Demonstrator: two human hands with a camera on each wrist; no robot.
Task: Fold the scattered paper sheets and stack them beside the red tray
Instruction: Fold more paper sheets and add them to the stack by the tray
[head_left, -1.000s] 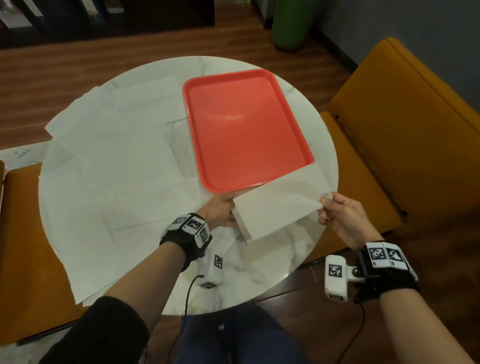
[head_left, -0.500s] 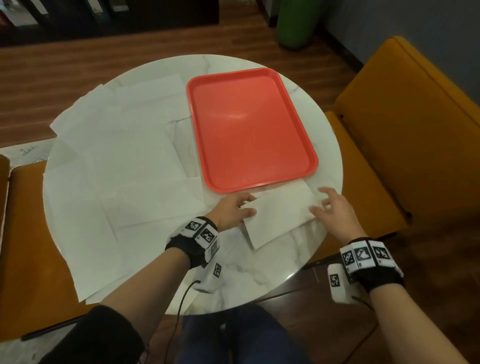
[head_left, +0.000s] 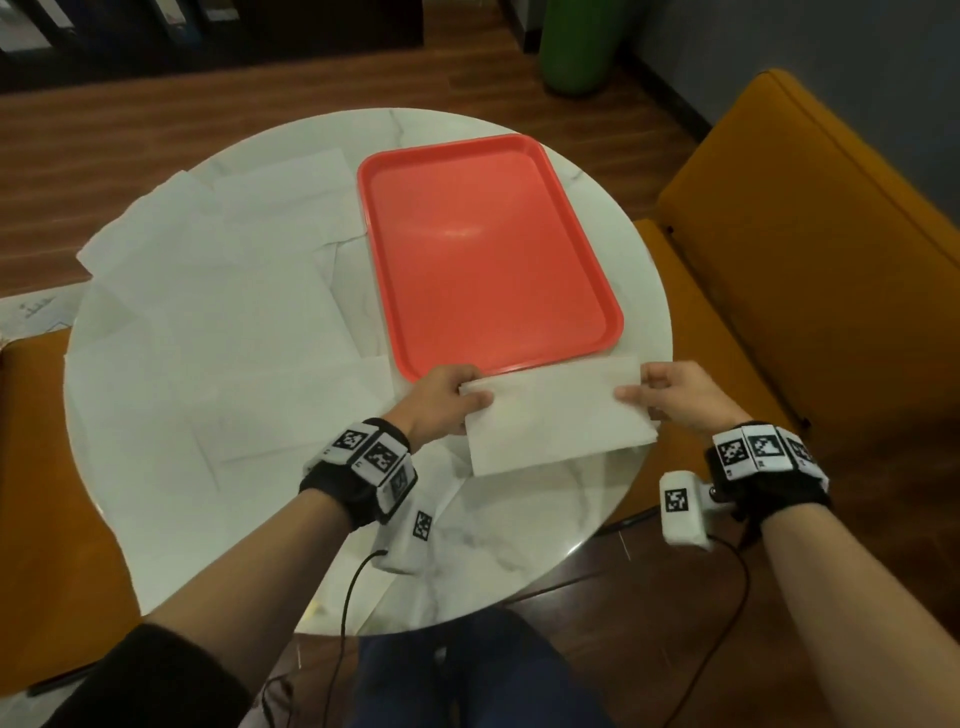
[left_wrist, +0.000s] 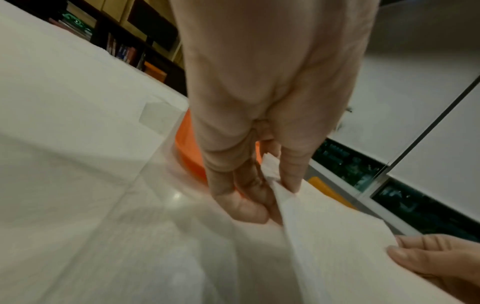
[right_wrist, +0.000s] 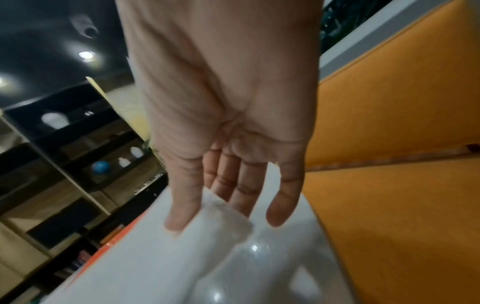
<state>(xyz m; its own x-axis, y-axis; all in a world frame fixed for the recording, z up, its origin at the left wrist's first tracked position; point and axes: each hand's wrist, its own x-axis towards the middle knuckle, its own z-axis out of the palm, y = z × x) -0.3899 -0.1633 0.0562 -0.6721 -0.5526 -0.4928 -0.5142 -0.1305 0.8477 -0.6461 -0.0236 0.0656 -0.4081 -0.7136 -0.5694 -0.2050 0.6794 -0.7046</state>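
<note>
The folded white sheet lies across the near rim of the red tray, over the table's front right part. My left hand pinches its left end, thumb on top; the left wrist view shows the left hand crumpling that corner of the sheet a little. My right hand pinches the right end. In the right wrist view the sheet's corner sits between thumb and fingers of the right hand. Several unfolded sheets overlap on the table's left half.
The round marble table has a bare patch at its front. Orange seats stand close on the right and on the left. A green cylinder stands on the wooden floor beyond.
Half a second ago both hands lay flat on the folded sheet on the table. Now each pinches an end, and the sheet has turned more level with the tray's near rim.
</note>
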